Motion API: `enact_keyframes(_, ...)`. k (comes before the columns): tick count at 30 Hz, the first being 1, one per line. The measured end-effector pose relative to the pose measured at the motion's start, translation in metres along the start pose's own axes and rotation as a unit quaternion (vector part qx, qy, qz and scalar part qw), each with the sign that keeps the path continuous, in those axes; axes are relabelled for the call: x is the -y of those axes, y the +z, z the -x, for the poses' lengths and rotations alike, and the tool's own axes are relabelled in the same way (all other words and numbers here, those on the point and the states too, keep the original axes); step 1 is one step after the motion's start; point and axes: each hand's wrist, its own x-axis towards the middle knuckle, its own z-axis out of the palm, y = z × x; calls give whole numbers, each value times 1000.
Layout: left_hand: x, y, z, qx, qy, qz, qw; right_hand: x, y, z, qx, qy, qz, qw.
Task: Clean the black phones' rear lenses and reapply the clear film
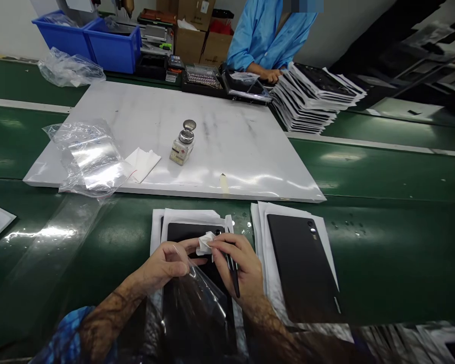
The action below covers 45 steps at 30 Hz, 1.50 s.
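On the green tabletop [382, 242], the glossy black device panel [182, 231] lies flat on white sheets [157, 222] under your hands, its lower part veiled by clear film [200, 303]. Your left hand [167, 265] and right hand [244, 268] pinch a crumpled white wipe [205, 243] between closed fingers near the panel's top edge. The right hand also grips a thin black tool [235, 278].

Watching this feed from afar, I can read no text, brand or number anywhere. The small bottle [182, 147] on the white board [155, 111] carries a pale label, and the cardboard box [197, 11] at the back has a white sticker, both too small to make out. A faint mark near the lower corner of the right-hand black back cover [303, 268] is also illegible.
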Motion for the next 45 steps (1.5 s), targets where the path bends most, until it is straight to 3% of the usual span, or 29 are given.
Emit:
enact_keyframes(3, -6, -1, 1, 5, -1, -1, 1000, 5, -7, -7, 8, 14, -7, 1000)
enact_keyframes(9, -7, -4, 3, 45, -6, 24, 999, 8, -26, -33, 90, 98, -75, 988)
enact_keyframes(14, -2, -8, 4, 64, 5, 39, 997, 1, -24, -51, 106, 88, -79, 987)
enact_keyframes(21, -6, -4, 3, 64, 17, 34, 997, -8, -19, -30, 51, 22, -57, 997)
enact_keyframes(26, 2, -3, 2, 50, 25, 27, 998, -6, -15, -7, 117, 54, -128, 983)
enact_keyframes(32, 1, -7, 4, 6, 52, -6, 999, 1, -22, -12, 117, 134, -145, 973)
enact_keyframes(37, -6, -5, 3, -20, 37, -8, 999, 3, -35, -26, 197, 101, -163, 961)
enact_keyframes(41, 8, -2, 2, -19, 6, 37, 999, -5, -30, -25, 122, 29, -28, 992)
enact_keyframes(45, 17, -2, 2, -32, 9, 47, 998, -13, -18, -14, 16, -12, 51, 998)
